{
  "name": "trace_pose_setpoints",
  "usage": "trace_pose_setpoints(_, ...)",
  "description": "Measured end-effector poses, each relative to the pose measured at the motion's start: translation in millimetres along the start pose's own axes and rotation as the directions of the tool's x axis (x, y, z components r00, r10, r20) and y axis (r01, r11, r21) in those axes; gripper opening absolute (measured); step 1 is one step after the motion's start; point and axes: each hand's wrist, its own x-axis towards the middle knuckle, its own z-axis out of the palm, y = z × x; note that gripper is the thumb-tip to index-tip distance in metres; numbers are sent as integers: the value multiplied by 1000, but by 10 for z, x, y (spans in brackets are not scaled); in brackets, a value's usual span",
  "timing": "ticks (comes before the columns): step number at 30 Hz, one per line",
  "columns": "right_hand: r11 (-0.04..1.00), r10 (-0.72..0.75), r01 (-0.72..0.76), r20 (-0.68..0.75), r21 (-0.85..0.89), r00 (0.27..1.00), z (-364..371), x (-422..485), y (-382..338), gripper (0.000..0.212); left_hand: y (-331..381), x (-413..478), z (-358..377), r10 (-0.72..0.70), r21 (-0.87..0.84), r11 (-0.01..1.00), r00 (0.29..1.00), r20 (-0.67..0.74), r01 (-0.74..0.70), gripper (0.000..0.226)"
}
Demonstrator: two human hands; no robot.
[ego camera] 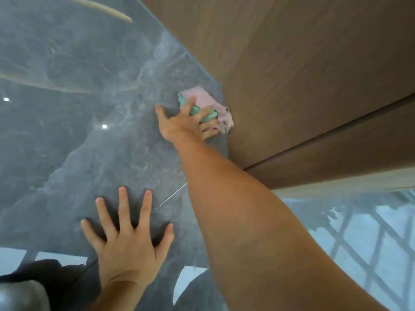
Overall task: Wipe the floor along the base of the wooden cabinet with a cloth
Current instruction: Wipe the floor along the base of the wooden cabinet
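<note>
A crumpled pink and teal cloth [205,102] lies on the glossy grey marble floor [89,135], right against the base of the wooden cabinet [303,70]. My right hand [186,122] reaches far forward and presses down on the cloth, fingers spread over it, arm stretched across the frame. My left hand [128,239] rests flat on the floor nearer to me, fingers spread wide, holding nothing.
The cabinet fills the upper right, with a dark seam between two panels [336,133]. A thin grout line [168,198] crosses the floor. Bright window reflections show on the floor at the lower right [370,239]. My dark-clothed knee [45,277] is at the lower left.
</note>
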Motion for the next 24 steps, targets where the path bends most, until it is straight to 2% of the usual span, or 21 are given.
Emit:
trace_pose_setpoints(2,944,-294,286,-27,-163,955,-188,87,177,62,-9,-15,12,-7,6,1000,1000,8,7,86)
trace_pose_setpoints(3,913,-370,356,-39,-197,928,-332,157,302,50,-9,-10,10,-12,8,1000,1000,19,12,87)
trace_pose_setpoints(5,933,-313,311,16,-184,950,-608,207,474,44,25,20,-35,-21,9,1000,999,50,21,87)
trace_pose_setpoints(6,930,-279,287,69,-231,958,-686,172,493,44,41,30,-73,-25,15,1000,997,75,24,86)
trace_pose_setpoints(9,819,-270,358,249,-448,930,-666,-224,443,52,48,6,-179,-33,20,999,991,130,31,85)
trace_pose_setpoints(11,805,-281,394,301,-444,911,-579,-528,472,54,53,13,-178,-32,17,999,990,134,30,84)
trace_pose_setpoints(14,784,-321,397,235,-478,917,-344,-712,544,51,66,26,-160,-39,5,999,992,118,39,84)
trace_pose_setpoints(17,759,-244,289,157,-584,957,-32,-802,530,78,65,36,-132,-33,-9,999,994,106,34,85)
trace_pose_setpoints(20,834,-218,232,86,-500,972,278,-937,564,86,56,46,-129,-23,-10,1000,994,108,24,87)
trace_pose_setpoints(24,903,-284,285,50,-322,957,435,-1036,776,85,49,27,-143,-20,-17,1000,994,111,22,86)
